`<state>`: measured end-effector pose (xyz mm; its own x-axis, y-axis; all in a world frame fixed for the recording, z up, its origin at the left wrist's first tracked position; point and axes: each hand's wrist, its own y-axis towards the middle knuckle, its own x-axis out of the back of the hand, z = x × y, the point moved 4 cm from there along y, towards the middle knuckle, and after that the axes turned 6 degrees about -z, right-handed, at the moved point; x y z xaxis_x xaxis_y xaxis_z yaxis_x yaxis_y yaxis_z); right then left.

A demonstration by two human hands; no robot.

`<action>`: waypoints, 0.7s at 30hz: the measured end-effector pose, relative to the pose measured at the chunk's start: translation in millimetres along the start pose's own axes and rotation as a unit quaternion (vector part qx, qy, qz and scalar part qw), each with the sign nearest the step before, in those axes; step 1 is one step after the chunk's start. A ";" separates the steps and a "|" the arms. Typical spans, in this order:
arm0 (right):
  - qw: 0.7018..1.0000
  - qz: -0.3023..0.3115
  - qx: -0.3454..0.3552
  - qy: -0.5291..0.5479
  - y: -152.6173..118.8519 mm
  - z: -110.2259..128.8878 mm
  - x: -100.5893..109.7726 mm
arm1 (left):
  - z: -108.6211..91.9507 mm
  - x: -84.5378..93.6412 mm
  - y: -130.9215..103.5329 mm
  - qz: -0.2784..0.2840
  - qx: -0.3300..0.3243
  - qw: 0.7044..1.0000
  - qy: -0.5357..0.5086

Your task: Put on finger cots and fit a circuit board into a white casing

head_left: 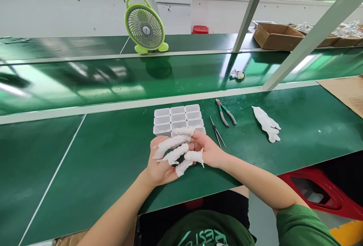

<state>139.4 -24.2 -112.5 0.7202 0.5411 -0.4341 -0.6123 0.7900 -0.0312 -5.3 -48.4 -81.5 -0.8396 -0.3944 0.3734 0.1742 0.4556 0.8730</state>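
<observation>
White finger cots: thin rubber sleeves [176,151] are already covering the left hand [161,166] fingers, above the green bench [99,155].
Right hand [205,149]: fingers are pinching one cot's tip.
Unfinished: clear plastic compartment tray [177,117] is sitting untouched just beyond.

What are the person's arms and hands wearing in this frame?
Both forearms are bare. The right arm ends in a short green sleeve at the upper arm, part of a green shirt with pale lettering on the chest. Loose white finger cots cover the fingers, their tips hanging slack and pointed. Otherwise the left hand and right hand are bare; no watch, ring or bracelet shows.
</observation>
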 end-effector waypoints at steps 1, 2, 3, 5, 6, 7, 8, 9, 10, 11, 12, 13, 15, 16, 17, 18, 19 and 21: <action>1.000 0.006 -0.002 -0.007 0.0 -1.8 0.2 | -2.5 -0.4 2.3 -0.007 -0.017 1.000 -0.006; 1.000 0.011 -0.007 -0.016 0.0 -3.5 0.5 | -3.9 -0.5 3.9 -0.011 -0.025 1.000 -0.008; 1.000 0.014 -0.012 -0.024 -0.2 -4.9 0.6 | -4.2 -0.5 4.7 -0.011 -0.024 1.000 -0.007; 0.999 0.015 -0.024 -0.035 -0.9 -6.7 0.3 | -3.5 -0.2 3.6 -0.009 -0.017 1.000 -0.013; 0.999 0.015 -0.029 -0.035 -1.5 -6.9 -0.2 | -3.0 0.0 2.0 -0.008 -0.016 1.000 -0.017; 0.999 0.014 -0.033 -0.035 -2.1 -6.6 -0.7 | -2.1 0.0 -0.2 -0.007 -0.016 1.000 -0.017; 0.998 0.013 -0.037 -0.038 -2.7 -6.2 -1.2 | -1.0 0.0 -2.5 -0.007 -0.015 1.000 -0.010; 0.998 0.012 -0.042 -0.043 -3.2 -5.6 -1.5 | 0.1 -0.2 -4.9 -0.008 -0.015 1.000 0.002; 0.998 0.012 -0.046 -0.050 -3.6 -5.1 -1.8 | 1.1 -0.6 -6.9 -0.006 -0.017 1.000 0.014; 0.997 0.013 -0.049 -0.058 -3.9 -4.6 -2.0 | 1.7 -1.2 -8.6 -0.003 -0.019 1.000 0.022; 0.996 0.014 -0.052 -0.066 -4.0 -4.5 -2.1 | 1.6 -1.8 -9.8 0.000 -0.026 0.999 0.025; 0.996 0.015 -0.054 -0.073 -4.1 -4.4 -2.1 | 0.7 -2.2 -10.5 0.003 -0.038 0.999 0.025; 0.995 0.017 -0.055 -0.078 -4.0 -5.0 -2.1 | -2.6 -3.0 -11.1 0.011 -0.068 0.997 0.029; 0.995 0.017 -0.054 -0.078 -3.8 -5.6 -2.0 | -4.0 -3.4 -11.4 0.016 -0.080 0.996 0.036; 0.995 0.018 -0.054 -0.076 -3.6 -6.5 -1.9 | -5.0 -3.7 -11.7 0.022 -0.088 0.995 0.045; 0.996 0.020 -0.055 -0.073 -3.2 -7.6 -1.8 | -5.6 -4.1 -12.2 0.027 -0.094 0.994 0.053; 0.996 0.022 -0.055 -0.069 -2.6 -8.8 -1.7 | -5.5 -4.3 -12.8 0.030 -0.095 0.993 0.057; 0.996 0.034 -0.051 -0.062 -1.1 -10.9 -2.0 | -3.1 -4.0 -13.3 0.024 -0.083 0.994 0.064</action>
<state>135.1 -29.3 -121.5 0.7067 0.6289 -0.3241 -0.6864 0.7205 -0.0986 -2.6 -55.3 -93.7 -0.7575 -0.4790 0.4436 0.3042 0.3422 0.8890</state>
